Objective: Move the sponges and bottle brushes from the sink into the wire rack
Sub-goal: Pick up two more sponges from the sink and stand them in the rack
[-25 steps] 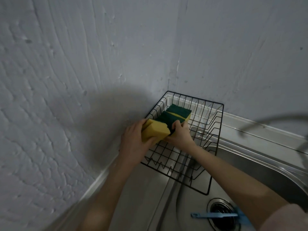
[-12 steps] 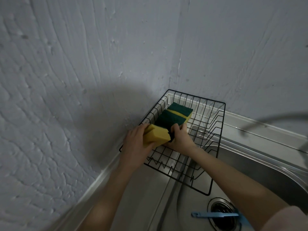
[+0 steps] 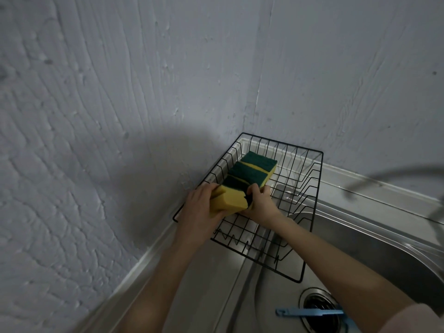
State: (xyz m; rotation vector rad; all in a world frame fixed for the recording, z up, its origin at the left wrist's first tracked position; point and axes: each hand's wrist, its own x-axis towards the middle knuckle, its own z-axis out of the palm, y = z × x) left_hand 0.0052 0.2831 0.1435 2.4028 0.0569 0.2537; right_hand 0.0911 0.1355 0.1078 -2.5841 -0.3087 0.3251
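Note:
A black wire rack stands in the wall corner, partly over the sink's left rim. Inside it, along its left side, lies a row of yellow sponges with green scouring tops. My left hand and my right hand press from both sides on the nearest yellow sponge, which is tilted at the near end of the row. A blue bottle brush handle lies across the sink drain below my right forearm; its head is hidden.
The steel sink basin opens to the right, with its drain near the bottom edge. A blurred dark faucet arcs in at the right. Rough grey walls close in on the left and behind the rack.
Both hands and the sponge they hold have sunk slightly lower into the rack, against the sponge row. The blue brush has not moved.

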